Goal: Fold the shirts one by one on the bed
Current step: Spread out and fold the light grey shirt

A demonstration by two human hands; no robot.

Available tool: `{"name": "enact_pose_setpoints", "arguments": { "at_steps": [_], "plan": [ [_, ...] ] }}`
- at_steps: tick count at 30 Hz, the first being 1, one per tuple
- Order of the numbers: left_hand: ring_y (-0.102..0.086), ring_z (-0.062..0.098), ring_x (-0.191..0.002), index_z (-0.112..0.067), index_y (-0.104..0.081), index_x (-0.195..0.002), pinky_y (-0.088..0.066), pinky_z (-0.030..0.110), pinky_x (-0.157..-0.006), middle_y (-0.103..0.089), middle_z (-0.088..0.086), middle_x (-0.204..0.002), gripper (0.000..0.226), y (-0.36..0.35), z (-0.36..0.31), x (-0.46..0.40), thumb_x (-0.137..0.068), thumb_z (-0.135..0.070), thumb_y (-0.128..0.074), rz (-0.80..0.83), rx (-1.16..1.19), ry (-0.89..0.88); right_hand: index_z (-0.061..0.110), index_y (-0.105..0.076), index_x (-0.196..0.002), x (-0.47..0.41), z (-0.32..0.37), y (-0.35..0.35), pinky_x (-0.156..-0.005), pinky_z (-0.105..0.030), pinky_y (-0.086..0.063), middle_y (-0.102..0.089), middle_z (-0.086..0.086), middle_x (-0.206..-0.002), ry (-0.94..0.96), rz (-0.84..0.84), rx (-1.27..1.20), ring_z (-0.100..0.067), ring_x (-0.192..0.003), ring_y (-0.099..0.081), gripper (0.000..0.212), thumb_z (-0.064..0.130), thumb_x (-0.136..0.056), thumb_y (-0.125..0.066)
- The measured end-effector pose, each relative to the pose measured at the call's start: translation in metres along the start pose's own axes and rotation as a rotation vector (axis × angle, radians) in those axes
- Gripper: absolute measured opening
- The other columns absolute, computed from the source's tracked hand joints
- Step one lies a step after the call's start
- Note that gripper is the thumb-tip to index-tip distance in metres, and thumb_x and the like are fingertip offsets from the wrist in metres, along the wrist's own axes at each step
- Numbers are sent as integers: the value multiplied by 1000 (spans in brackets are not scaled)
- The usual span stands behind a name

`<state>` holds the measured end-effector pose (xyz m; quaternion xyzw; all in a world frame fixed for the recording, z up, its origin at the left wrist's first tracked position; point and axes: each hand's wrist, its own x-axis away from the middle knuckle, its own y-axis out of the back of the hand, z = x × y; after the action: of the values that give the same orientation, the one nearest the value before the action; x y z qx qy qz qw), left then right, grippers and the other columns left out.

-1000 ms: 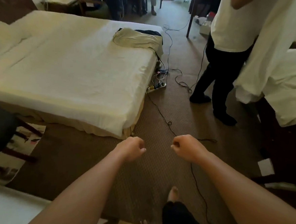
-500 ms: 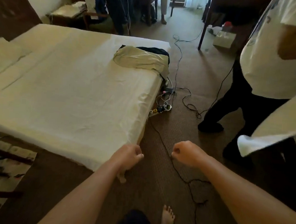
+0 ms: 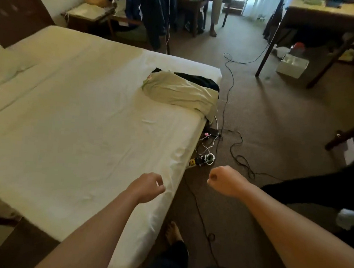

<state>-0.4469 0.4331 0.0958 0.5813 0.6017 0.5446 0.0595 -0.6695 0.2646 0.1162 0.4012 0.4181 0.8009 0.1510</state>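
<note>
Both fists curled empty, left hand (image 3: 147, 187) over bed (image 3: 78, 127) edge, right hand (image 3: 224, 181) over carpet (image 3: 277, 124)

There was a single view, taken from a wide-angle camera on the person's head, looking forward and down from standing height beside the near corner of the bed (image 3: 72, 126). It faced along the bed's right edge toward the far end of the room, where a desk (image 3: 326, 16) stood at upper right, and the carpet (image 3: 277, 124) filled the right half. The two forearms reached in from the bottom edge, close to the lens, with the hands (image 3: 146, 187) near the frame's middle.
</note>
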Motion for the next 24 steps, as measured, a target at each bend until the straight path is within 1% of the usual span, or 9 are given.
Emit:
{"name": "enact_pose_setpoints", "arguments": {
  "at_steps": [3, 5, 7, 9, 11, 13, 15, 19, 24],
  "plan": [
    [-64, 19, -103, -23, -70, -109, -53, 39, -91, -68, 0, -116, 27, 47, 5, -49, -94, -44, -62, 49, -36, 25, 20, -68, -92, -58, 17, 38, -73, -39, -58, -64, 1, -86, 9, 9, 41, -18, -77, -63, 20, 33, -98, -54],
    [-65, 19, -102, -25, -70, -105, -54, 40, -91, -69, 1, -115, 25, 71, 8, -69, -92, -45, -62, 50, -39, 35, 18, -68, -91, -86, 29, 56, -71, -39, -56, -65, -1, -87, 29, 12, 41, -19, -76, -62, 21, 31, -97, -53],
    [-65, 19, -100, -27, -70, -104, -54, 39, -90, -70, 0, -113, 23, 101, 10, -94, -91, -44, -61, -3, -20, 47, 23, -65, -83, -123, 39, 75, -65, -34, -54, -63, 2, -84, 42, -1, 38, -17, -74, -61, 19, 30, -95, -52],
    [-65, 19, -99, -27, -70, -106, -55, 38, -89, -70, -2, -110, 22, 127, 11, -118, -93, -42, -60, -80, 15, 57, 27, -57, -73, -157, 45, 93, -61, -30, -47, -61, 4, -80, 60, 0, 22, -16, -71, -58, 23, 29, -96, -52],
    [-66, 18, -97, -26, -69, -109, -55, 38, -89, -71, -3, -108, 23, 150, 12, -138, -94, -40, -60, -121, 51, 54, 23, -61, -81, -188, 49, 111, -63, -30, -47, -63, 2, -83, 86, 1, 56, -18, -72, -58, 21, 29, -98, -51],
    [-65, 18, -96, -25, -69, -110, -55, 37, -88, -70, -3, -109, 24, 172, 14, -163, -95, -40, -59, -127, 54, 52, 17, -70, -99, -224, 52, 129, -68, -32, -53, -66, -1, -91, 103, -16, 73, -19, -77, -61, 23, 30, -99, -51],
    [-65, 18, -98, -25, -68, -111, -55, 37, -88, -70, -3, -111, 25, 195, 17, -190, -95, -41, -58, -123, 31, 58, 16, -71, -105, -260, 54, 146, -75, -35, -56, -69, -3, -98, 108, -37, 68, -21, -84, -64, 25, 31, -98, -54],
    [-64, 19, -99, -27, -67, -112, -54, 38, -89, -69, -3, -115, 26, 240, 26, -250, -95, -44, -56, -113, -11, 93, 19, -71, -108, -346, 59, 179, -77, -34, -57, -68, 0, -100, 145, -15, 86, -18, -85, -62, 25, 33, -99, -53],
    [-64, 18, -99, -28, -64, -122, -54, 38, -89, -69, -5, -111, 35, 295, 38, -344, -94, -47, -57, -133, 45, 195, 19, -69, -101, -474, 59, 209, -78, -36, -56, -67, 0, -95, 137, 30, 46, -20, -85, -62, 22, 32, -97, -53]
  ]
}}
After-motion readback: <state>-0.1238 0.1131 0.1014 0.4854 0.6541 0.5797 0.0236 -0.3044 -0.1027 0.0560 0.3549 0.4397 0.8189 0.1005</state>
